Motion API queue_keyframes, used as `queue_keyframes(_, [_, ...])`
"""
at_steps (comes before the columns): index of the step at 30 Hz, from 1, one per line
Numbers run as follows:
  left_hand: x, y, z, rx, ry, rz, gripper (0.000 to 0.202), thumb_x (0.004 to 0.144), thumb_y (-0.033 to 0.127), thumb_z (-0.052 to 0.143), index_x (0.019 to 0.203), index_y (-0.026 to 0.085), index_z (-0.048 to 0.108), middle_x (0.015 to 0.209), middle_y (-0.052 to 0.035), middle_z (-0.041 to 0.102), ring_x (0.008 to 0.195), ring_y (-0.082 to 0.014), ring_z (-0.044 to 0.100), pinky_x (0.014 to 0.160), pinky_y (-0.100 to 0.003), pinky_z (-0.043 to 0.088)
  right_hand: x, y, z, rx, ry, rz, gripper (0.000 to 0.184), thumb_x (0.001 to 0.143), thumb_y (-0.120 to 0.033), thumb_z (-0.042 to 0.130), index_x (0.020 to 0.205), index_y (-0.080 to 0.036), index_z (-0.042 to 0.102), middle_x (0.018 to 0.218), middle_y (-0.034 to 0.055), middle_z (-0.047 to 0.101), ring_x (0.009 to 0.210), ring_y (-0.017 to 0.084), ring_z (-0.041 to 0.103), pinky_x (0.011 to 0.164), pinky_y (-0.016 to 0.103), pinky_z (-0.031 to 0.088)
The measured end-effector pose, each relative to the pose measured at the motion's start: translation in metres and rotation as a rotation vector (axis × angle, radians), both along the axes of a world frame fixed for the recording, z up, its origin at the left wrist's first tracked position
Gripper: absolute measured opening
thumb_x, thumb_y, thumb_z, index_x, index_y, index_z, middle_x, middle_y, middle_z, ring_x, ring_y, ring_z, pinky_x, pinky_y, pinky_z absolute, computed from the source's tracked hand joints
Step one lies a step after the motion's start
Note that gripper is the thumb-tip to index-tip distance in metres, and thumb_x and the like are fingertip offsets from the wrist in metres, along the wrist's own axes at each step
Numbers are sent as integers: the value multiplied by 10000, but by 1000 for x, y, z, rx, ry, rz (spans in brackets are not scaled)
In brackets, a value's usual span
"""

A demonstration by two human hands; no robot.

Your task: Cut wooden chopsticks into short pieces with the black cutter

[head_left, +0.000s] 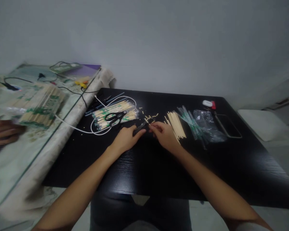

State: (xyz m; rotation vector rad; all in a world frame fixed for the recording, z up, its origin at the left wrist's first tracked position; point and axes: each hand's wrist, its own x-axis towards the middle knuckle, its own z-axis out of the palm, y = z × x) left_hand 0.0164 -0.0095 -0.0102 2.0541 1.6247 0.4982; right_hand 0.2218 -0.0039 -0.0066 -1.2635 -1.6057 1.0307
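My left hand (127,138) is closed around a dark hand tool (139,129), whose exact kind is hard to make out in the dim light. Close beside it, my right hand (162,133) pinches a thin wooden stick (147,121), its end at the tool's tip. Short cut bits of wood (154,115) lie scattered just beyond both hands. Right of my right hand is a loose row of wooden sticks (175,123). Past my left hand, black-handled scissors (115,118) rest on plastic-wrapped packs of chopsticks (100,112).
A white cable (74,130) loops across the black table (183,179). Clear plastic wrappers (209,128), a phone (228,125) and a white case (207,103) lie to the right. At far left, another person's hand (4,132) is near more wrapped chopsticks (42,106) on the adjoining table.
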Motion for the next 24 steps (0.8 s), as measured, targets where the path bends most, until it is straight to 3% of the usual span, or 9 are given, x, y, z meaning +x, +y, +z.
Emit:
queue_keyframes(4, [1,0,-3,28,20,4,502,980,666,460,846,209,618,679,-47,662,647,-226,630,641,-316,371,3,2,-5,-88,55,18,226,902,-412,658,923,-188,684,786,46,717,633,164,648,573,296,531])
queue_keyframes(6, [1,0,-3,36,6,-10,497,978,663,467,843,209,617,700,-48,669,662,-220,632,640,-310,370,9,4,-2,-92,77,4,292,841,-413,742,1017,-197,656,927,64,727,707,170,682,602,298,567])
queue_keyframes(8, [0,-1,-1,24,-22,-37,501,975,663,475,835,207,627,701,-39,666,653,-205,620,635,-302,369,16,7,6,-44,84,20,487,748,-353,842,1158,-220,613,1167,86,696,798,164,708,648,289,590])
queue_keyframes(9, [-1,-1,0,14,-38,-54,506,972,664,480,821,206,632,691,-33,658,641,-195,608,630,-298,366,21,9,12,-26,85,70,569,721,-310,864,1217,-237,595,1284,93,655,837,158,715,659,277,594])
queue_keyframes(11, [-2,-2,3,-2,-68,-93,521,967,664,486,775,202,632,661,-18,630,616,-175,577,618,-292,354,29,14,23,-42,81,256,517,739,-261,844,1211,-248,631,1355,85,620,856,142,716,655,254,596])
queue_keyframes(15, [-4,-4,7,-28,-113,-159,587,1013,646,375,700,199,591,598,1,567,573,-153,530,613,-295,330,37,25,35,-217,96,511,338,750,-218,826,1073,-204,724,1146,54,714,830,149,741,748,293,640])
queue_keyframes(20, [-2,-4,9,-34,-78,-156,657,1024,659,310,635,204,579,555,-11,562,546,-159,525,611,-307,312,36,28,31,-359,164,545,425,741,-218,852,1145,-185,725,869,16,765,775,181,774,757,319,654])
queue_keyframes(24, [-2,-4,10,5,33,-112,693,1006,700,309,621,209,610,568,-35,589,559,-184,547,608,-318,310,37,25,32,-415,188,511,487,731,-218,867,1192,-183,715,813,17,779,767,184,778,758,317,653])
